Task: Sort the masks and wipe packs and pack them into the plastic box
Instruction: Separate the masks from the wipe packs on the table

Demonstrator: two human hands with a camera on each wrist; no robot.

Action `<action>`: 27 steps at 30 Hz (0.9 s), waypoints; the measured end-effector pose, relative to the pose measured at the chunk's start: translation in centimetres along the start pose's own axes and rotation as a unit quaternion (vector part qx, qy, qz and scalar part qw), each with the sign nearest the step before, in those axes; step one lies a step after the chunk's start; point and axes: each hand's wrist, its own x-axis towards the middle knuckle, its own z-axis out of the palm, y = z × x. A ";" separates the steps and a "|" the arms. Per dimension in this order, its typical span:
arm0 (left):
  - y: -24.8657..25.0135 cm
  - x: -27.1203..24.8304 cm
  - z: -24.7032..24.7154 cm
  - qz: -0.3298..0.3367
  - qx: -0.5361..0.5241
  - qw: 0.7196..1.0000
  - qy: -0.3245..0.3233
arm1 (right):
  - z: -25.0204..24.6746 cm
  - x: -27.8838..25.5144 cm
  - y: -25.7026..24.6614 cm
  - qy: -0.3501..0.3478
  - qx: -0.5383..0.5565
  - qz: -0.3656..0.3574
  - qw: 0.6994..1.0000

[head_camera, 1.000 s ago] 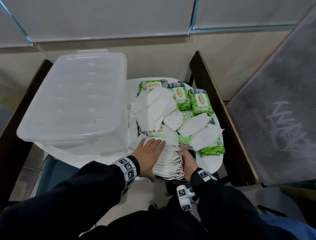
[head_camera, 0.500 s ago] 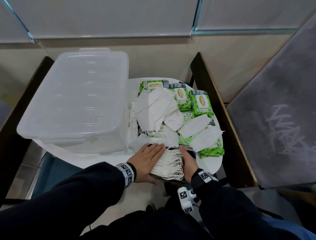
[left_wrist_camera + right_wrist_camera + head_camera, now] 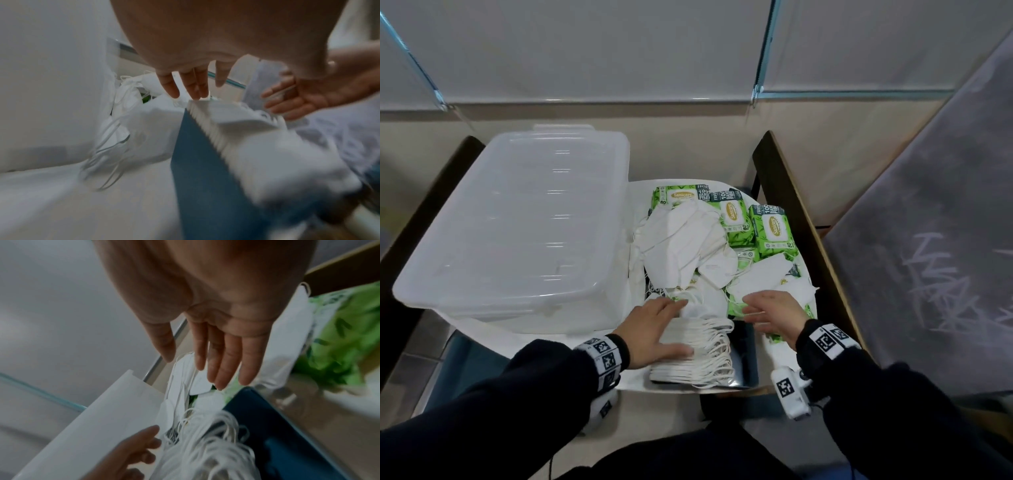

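The left hand (image 3: 654,330) lies flat, fingers (image 3: 671,305) straight, on the near stack of masks (image 3: 698,353); the right hand (image 3: 774,311) hovers released over the loose masks (image 3: 681,243) and wipe packs (image 3: 772,228). I'd square the stack before lifting it left to the plastic box (image 3: 517,226), whose lid looks on. Wrist views are blurred.

White mask stack (image 3: 697,346) near edge; green wipe packs (image 3: 770,228) behind; lidded clear box (image 3: 517,219) left.
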 end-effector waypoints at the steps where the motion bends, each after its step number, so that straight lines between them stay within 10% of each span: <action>1: 0.1 1.3 -0.7 -0.010 -0.030 0.999 0.023 | -0.1 0.7 -0.8 0.008 -0.003 -0.014 1.000; 7: 1.1 10.6 -4.4 -0.085 -0.045 0.990 0.101 | -0.1 7.6 -4.0 0.052 0.047 -0.004 0.998; 18: 2.1 19.4 -4.1 -0.227 0.092 0.970 -0.011 | -1.1 16.5 -5.1 -0.005 -0.025 0.021 0.999; 23: 1.6 18.8 -4.9 -0.252 0.003 0.965 0.079 | -1.6 18.1 -4.9 -0.013 -0.078 -0.016 0.997; 27: 2.2 17.0 -7.1 -0.312 -0.200 0.908 0.194 | -1.6 18.7 -5.6 -0.027 -0.142 -0.049 0.988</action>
